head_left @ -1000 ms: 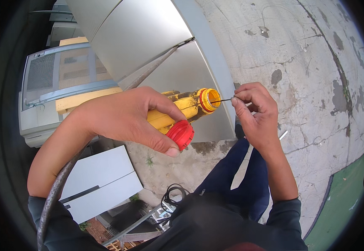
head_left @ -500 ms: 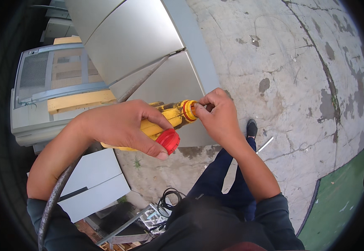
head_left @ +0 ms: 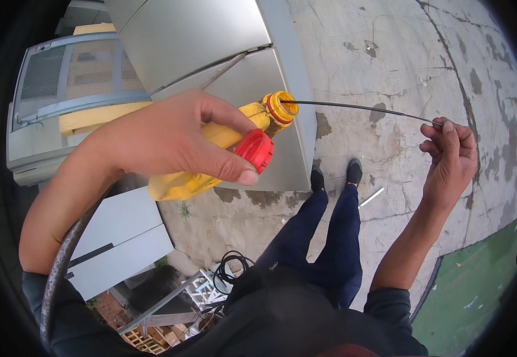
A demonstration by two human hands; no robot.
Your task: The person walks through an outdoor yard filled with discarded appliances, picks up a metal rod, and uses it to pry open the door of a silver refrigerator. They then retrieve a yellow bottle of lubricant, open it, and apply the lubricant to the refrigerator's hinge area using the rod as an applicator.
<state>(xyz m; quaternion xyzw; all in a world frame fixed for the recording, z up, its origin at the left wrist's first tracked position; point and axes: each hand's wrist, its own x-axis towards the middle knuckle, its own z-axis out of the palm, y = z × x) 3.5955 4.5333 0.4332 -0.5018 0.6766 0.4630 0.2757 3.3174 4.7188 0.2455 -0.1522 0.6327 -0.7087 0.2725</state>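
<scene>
My left hand [head_left: 172, 131] is closed around a yellow plastic bottle [head_left: 178, 185], which has dark smudges and lies tilted with its open mouth toward the right. Between the thumb and fingers of that same hand is a red screw cap [head_left: 255, 150], off the bottle. A thin dark rod [head_left: 353, 107] sticks out of the bottle's mouth and spans across to the right. Its outer end is pinched between the thumb and fingertips of my right hand [head_left: 452, 157]. The rod's other end is hidden inside the bottle.
A silver refrigerator-like cabinet [head_left: 202, 38] stands just beyond the bottle. A grey metal pole or hose [head_left: 62, 279] passes by my left arm. White panels [head_left: 121, 244], a coiled black cable [head_left: 220, 271] and a mesh-fronted unit [head_left: 41, 89] are at left. Cracked concrete [head_left: 401, 53] meets green flooring [head_left: 478, 279].
My right hand has moved from the bottle's mouth far to the right, drawing a long stretch of rod out. My left hand still holds the bottle and cap. Both feet now show.
</scene>
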